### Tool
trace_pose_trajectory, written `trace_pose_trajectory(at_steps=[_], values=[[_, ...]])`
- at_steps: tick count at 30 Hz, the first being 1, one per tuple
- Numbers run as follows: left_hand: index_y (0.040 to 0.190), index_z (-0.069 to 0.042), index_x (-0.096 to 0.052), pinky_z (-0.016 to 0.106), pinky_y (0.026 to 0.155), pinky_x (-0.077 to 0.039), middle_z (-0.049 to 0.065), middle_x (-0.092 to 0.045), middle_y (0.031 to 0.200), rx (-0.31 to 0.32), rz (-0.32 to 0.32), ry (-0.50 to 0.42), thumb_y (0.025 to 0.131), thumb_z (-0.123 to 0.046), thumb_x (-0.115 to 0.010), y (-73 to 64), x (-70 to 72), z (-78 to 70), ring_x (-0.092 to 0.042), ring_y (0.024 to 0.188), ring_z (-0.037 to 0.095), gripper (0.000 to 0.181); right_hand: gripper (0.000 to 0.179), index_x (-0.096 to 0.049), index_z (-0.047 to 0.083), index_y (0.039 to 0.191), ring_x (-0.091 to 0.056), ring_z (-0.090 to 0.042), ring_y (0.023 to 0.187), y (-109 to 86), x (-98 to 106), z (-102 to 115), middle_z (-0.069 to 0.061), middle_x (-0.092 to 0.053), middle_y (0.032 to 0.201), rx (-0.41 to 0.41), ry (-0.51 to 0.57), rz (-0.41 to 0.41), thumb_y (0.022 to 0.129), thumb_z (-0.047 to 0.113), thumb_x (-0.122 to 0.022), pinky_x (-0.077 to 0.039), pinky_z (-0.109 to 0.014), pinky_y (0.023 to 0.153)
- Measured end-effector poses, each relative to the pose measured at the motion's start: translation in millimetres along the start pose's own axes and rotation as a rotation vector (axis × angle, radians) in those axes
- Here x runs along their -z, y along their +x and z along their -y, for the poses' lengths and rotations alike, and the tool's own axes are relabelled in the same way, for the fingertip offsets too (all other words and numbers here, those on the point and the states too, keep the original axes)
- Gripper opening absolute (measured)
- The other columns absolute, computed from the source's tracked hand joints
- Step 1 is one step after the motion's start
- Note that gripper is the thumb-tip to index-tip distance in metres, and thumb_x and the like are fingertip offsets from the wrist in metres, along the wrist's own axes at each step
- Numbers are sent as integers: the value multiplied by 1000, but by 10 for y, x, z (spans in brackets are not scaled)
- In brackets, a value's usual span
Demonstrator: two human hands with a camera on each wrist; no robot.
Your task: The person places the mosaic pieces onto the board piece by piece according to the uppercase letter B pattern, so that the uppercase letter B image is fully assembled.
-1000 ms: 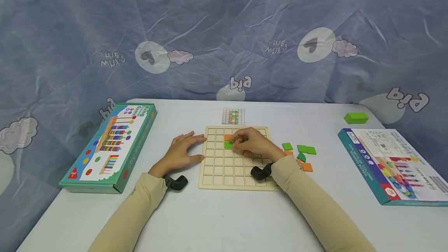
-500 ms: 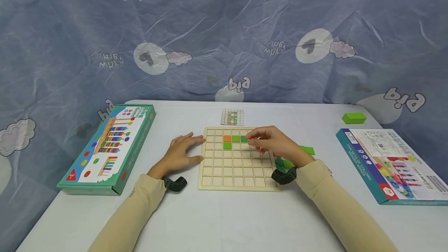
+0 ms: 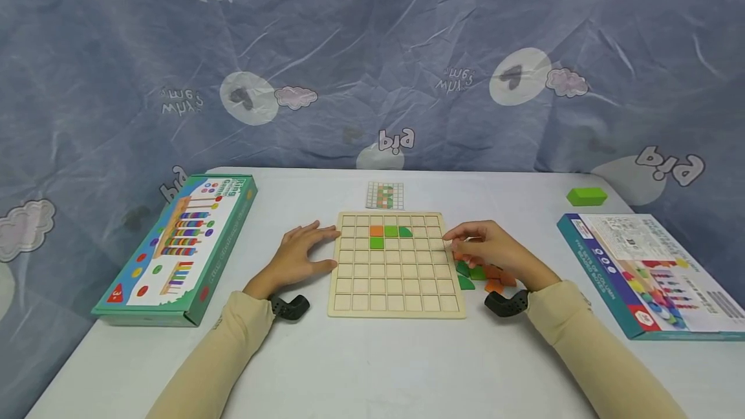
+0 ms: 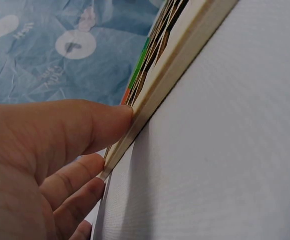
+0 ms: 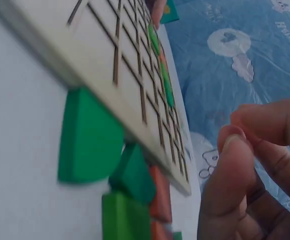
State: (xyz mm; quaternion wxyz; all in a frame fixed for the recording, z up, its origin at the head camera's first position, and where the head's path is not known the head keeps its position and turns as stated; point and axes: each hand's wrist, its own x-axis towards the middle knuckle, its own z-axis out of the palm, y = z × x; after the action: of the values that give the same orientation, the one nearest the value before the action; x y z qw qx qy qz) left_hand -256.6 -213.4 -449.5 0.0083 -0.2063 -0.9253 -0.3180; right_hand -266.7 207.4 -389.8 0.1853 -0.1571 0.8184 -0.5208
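Observation:
A square wooden grid board lies in front of me. Its upper rows bear an orange tile, a light green tile, a dark green tile with one rounded corner, and another light green tile below the orange one. My left hand rests at the board's left edge, thumb and fingertips touching its side. Right of the board, my right hand hovers by the loose tiles, fingers loosely bent. Thumb and forefinger come close together in the right wrist view, with nothing visible between them.
Loose green and orange tiles lie along the board's right edge, partly hidden by my right hand. A small pattern card lies behind the board. Boxed toys stand left and right, with a green block at back right.
My right hand has let go of the dark green tile on the board and moved right to the loose tiles. A light green tile was also left beside the orange one. My left hand stays put.

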Motion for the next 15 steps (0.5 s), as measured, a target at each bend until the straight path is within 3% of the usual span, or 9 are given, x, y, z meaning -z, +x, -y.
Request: trace_pose_trajectory(at_steps=[9, 15], values=[[152, -10, -63, 64, 130, -11, 11, -53, 164, -4, -1, -5, 92, -29, -80, -4, 8, -11, -28, 162, 42, 65, 34, -66, -9, 134, -58, -16, 66, -77, 100, -148, -7, -70, 88, -62, -62, -61, 108, 12, -65, -53, -27, 58], [151, -10, -63, 64, 130, -10, 11, -53, 164, 3, -3, -12, 92, -29, -80, -6, 9, -15, -28, 162, 41, 65, 33, -69, -9, 129, -57, -16, 65, -62, 110, -207, -6, -64, 88, -93, -104, -79, 101, 7, -71, -51, -26, 57]])
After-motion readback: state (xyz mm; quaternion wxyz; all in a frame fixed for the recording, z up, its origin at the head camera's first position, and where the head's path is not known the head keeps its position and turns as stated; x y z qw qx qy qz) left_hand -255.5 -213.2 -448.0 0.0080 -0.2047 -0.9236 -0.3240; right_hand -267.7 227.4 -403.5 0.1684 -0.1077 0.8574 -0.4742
